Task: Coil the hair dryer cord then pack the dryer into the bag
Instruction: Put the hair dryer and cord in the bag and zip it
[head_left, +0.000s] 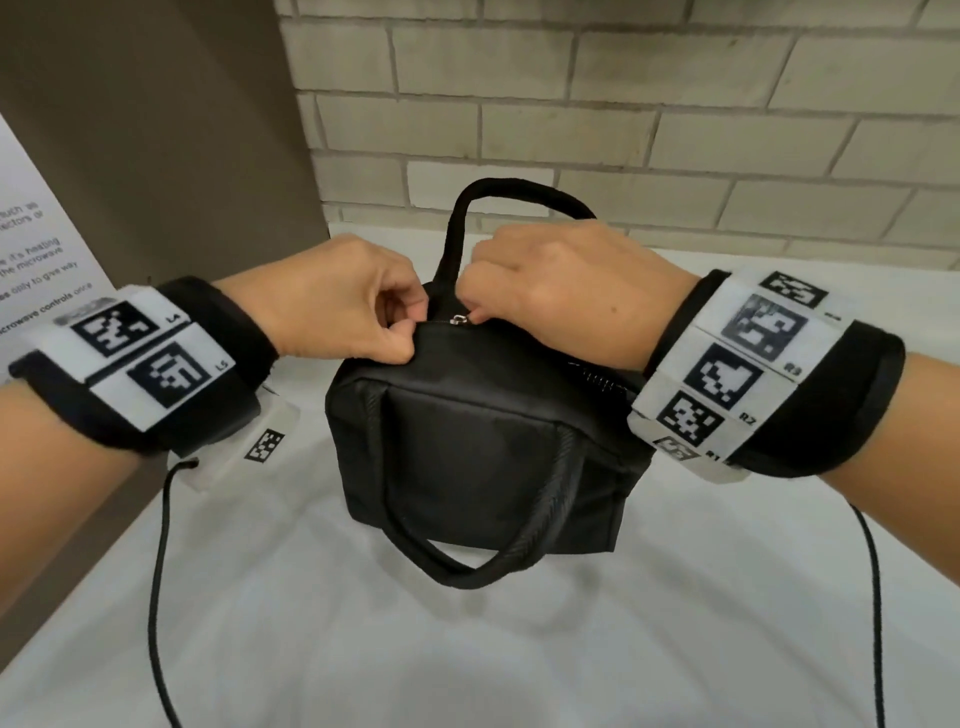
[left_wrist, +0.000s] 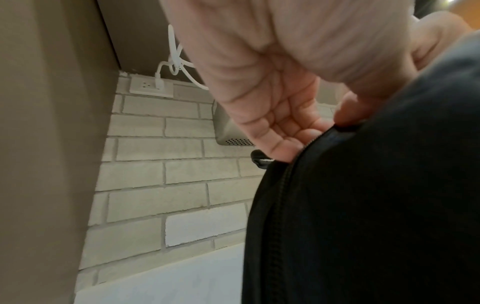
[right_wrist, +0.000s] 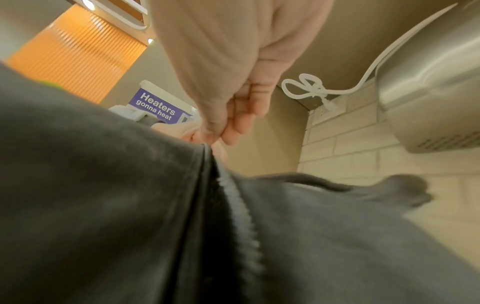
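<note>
White cloth (head_left: 519, 649), one black bag (head_left: 483, 441), two handles, left hand (head_left: 332, 301) pinching fabric, right hand (head_left: 561, 291) pinching zipper pull (head_left: 460, 319)

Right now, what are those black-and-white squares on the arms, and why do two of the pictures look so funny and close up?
A person wears three cameras: one on the head, one on each wrist. The squares are printed markers on the wristbands. The big picture looks down from the head; the close ones look along each hand. A black bag sits on a white cloth by a brick wall. The left hand pinches the bag's top edge, and the right hand pinches at the zipper pull. No hair dryer shows.
</note>
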